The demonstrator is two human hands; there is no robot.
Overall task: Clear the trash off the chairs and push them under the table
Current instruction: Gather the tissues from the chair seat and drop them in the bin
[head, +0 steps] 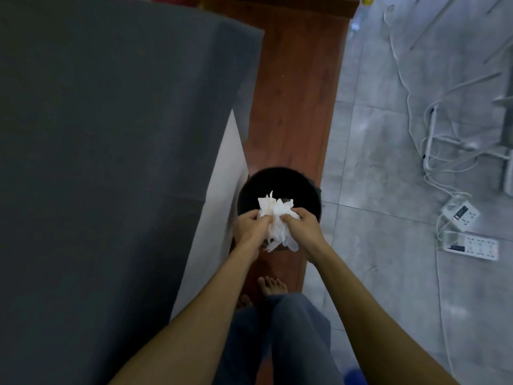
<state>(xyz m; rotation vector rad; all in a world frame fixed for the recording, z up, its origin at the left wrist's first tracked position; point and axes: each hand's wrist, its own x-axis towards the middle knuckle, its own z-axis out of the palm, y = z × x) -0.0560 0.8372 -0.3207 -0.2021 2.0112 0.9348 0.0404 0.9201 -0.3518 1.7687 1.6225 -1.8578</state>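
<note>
A bunch of crumpled white tissue paper (276, 218) is held between both hands right over the mouth of a round black trash bin (277, 182) on the floor. My left hand (251, 226) grips the left side of the wad and my right hand (302, 223) grips its right side. The near rim of the bin is hidden behind the hands and paper. No chair is visible in this view.
A large surface under a dark grey cloth (111, 134) fills the left, its white side panel (222, 195) beside the bin. A red-brown wooden strip (294, 101) runs ahead. White power strips (469, 243) and cables (416, 112) lie on the grey tiles at right. My bare feet (270, 284) stand behind the bin.
</note>
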